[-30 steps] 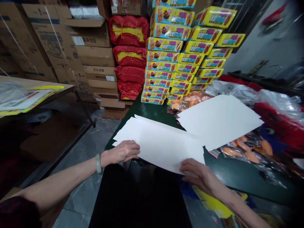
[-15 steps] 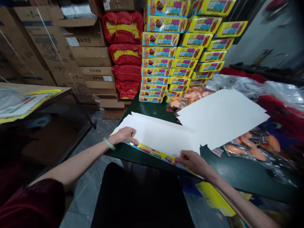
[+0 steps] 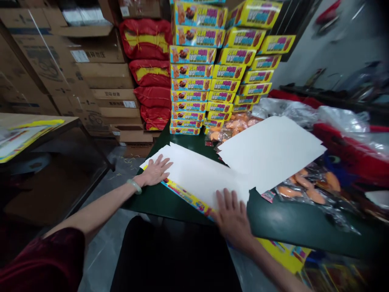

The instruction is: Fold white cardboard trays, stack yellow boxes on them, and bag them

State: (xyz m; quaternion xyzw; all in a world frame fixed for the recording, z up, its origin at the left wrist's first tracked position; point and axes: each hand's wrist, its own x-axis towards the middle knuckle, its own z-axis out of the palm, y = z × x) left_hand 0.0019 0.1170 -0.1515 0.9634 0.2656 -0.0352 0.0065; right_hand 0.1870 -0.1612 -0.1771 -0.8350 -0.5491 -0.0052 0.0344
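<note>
A cardboard box blank (image 3: 194,170) lies white side up along the near edge of the green table. Its near strip, printed yellow and blue (image 3: 185,196), is folded over toward the white face. My left hand (image 3: 155,170), with a pale bangle at the wrist, rests flat with spread fingers on the left end of the blank. On its right end my right hand (image 3: 232,217) lies with fingers stretched out, near the end of the printed strip. Behind and to the right, more white blanks (image 3: 273,150) lie in a pile.
Yellow printed boxes (image 3: 191,85) stand in tall stacks at the back of the green table (image 3: 285,219). Clear bags of orange pieces (image 3: 304,188) lie right of the blanks. Red sacks (image 3: 148,73) and brown cartons (image 3: 106,75) are stacked behind. Another table (image 3: 36,117) is at left.
Both hands have gone from curled fingers at the printed strip to flat, spread fingers on the blank. The blank has turned slightly, its right end nearer me. The view has shifted a little.
</note>
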